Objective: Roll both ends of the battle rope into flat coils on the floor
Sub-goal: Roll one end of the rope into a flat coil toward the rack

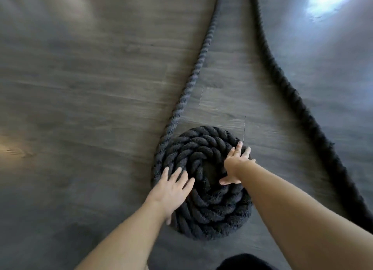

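Head view: uncoiled rope (298, 100) beside coil (203, 191).

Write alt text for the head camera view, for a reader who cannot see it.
Seen from above, a person's left hand and right hand rest with spread fingers on a flat coil of thick dark battle rope on a grey wood-look floor. One strand runs from the coil's left edge away up the frame; a second uncoiled length curves down the right side.
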`<state>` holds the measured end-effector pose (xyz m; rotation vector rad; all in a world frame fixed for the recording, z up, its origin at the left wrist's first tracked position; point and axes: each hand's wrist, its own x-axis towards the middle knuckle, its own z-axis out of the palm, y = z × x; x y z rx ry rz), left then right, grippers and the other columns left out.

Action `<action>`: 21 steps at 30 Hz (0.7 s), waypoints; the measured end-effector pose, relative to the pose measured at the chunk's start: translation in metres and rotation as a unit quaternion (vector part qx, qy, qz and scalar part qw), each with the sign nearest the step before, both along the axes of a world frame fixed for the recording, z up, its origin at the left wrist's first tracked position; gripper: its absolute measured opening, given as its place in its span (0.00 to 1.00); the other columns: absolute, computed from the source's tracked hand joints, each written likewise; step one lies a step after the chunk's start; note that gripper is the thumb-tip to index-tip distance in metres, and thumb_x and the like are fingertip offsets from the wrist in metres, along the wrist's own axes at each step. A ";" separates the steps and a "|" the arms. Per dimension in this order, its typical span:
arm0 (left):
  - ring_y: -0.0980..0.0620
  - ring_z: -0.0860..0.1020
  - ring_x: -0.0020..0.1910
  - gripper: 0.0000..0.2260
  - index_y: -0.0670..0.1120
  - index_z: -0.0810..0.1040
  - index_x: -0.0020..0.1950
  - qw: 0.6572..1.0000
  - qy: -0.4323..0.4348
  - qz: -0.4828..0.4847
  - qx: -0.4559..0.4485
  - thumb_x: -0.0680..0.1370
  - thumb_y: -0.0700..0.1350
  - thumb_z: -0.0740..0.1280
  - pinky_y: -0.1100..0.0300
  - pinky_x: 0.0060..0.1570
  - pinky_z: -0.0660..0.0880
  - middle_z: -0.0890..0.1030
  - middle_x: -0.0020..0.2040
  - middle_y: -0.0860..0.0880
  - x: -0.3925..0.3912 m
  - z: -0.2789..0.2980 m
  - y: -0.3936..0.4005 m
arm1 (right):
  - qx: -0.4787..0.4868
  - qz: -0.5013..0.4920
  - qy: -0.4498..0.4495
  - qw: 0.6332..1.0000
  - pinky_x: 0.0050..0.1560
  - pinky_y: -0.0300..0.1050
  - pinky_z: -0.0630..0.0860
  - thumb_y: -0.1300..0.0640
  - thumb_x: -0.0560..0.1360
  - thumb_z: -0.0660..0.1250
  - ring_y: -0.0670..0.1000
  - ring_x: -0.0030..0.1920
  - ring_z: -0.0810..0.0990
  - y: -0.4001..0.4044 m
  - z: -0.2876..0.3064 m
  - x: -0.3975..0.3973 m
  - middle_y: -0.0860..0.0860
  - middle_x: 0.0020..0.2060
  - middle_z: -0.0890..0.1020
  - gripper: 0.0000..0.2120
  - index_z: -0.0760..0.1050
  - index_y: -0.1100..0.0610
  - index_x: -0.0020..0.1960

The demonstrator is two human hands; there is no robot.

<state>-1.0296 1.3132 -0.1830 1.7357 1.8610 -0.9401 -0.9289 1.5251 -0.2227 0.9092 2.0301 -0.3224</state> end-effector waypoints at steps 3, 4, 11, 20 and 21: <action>0.37 0.38 0.80 0.67 0.43 0.32 0.80 0.999 0.037 -0.028 -0.012 0.64 0.54 0.83 0.31 0.74 0.46 0.33 0.80 0.38 -0.020 -0.012 0.009 | 0.004 0.032 0.008 0.999 0.72 0.72 0.57 0.34 0.71 0.70 0.76 0.74 0.39 0.014 0.001 -0.004 0.68 0.74 0.29 0.62 0.30 0.67 0.76; 0.37 0.37 0.80 0.63 0.43 0.32 0.80 0.998 0.046 -0.034 -0.007 0.68 0.52 0.81 0.31 0.74 0.46 0.32 0.80 0.38 -0.021 -0.016 0.013 | 0.006 0.041 0.008 0.999 0.72 0.72 0.57 0.34 0.72 0.70 0.75 0.75 0.39 0.017 0.002 -0.006 0.68 0.74 0.29 0.62 0.30 0.67 0.76; 0.39 0.37 0.80 0.37 0.42 0.31 0.79 0.983 0.041 -0.156 0.090 0.85 0.43 0.58 0.34 0.74 0.42 0.30 0.78 0.36 -0.016 -0.045 0.038 | 0.020 0.060 -0.003 0.998 0.70 0.70 0.59 0.32 0.72 0.68 0.76 0.74 0.40 0.024 0.006 -0.016 0.68 0.74 0.30 0.61 0.30 0.67 0.76; 0.36 0.32 0.78 0.78 0.43 0.27 0.78 0.982 -0.050 -0.181 -0.004 0.52 0.73 0.79 0.41 0.77 0.39 0.31 0.78 0.35 -0.049 -0.040 0.055 | 0.005 -0.011 0.054 0.998 0.74 0.70 0.52 0.36 0.72 0.71 0.70 0.76 0.34 0.018 0.006 -0.009 0.61 0.75 0.27 0.61 0.29 0.62 0.78; 0.36 0.32 0.78 0.78 0.42 0.27 0.78 0.982 -0.050 -0.182 -0.002 0.52 0.73 0.79 0.40 0.77 0.40 0.32 0.78 0.35 -0.048 -0.039 0.054 | 0.002 -0.038 0.072 0.997 0.74 0.70 0.52 0.37 0.72 0.72 0.68 0.77 0.34 0.016 0.006 -0.007 0.60 0.75 0.26 0.61 0.30 0.60 0.78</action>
